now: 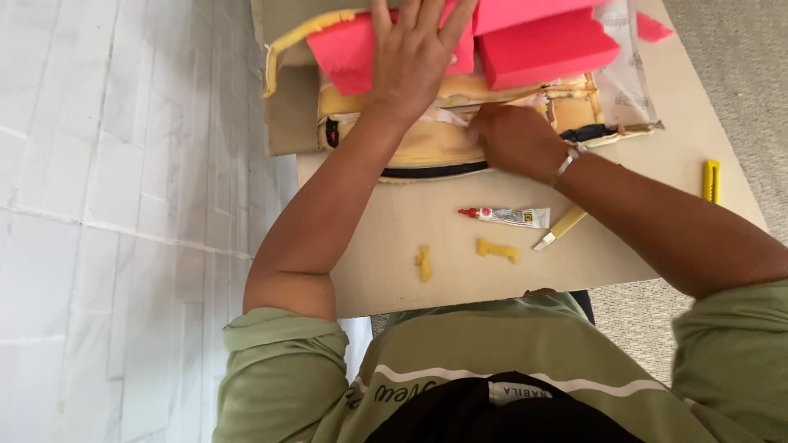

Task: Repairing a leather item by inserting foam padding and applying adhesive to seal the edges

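Two hands work a yellow foam cushion [443, 143]: the left hand [414, 53] lies spread flat on pink foam [349, 45], the right hand [513, 139] pinches its seam, fingers closed. Nearer the body, a glue tube [509, 216] and foam scraps [498, 249] dot open bench [640, 189].

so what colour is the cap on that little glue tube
Red, on the glue tube lying on the board; the head view shows it.

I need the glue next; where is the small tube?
The glue tube lies on the board, below the right hand, beside the cream-handled tool.
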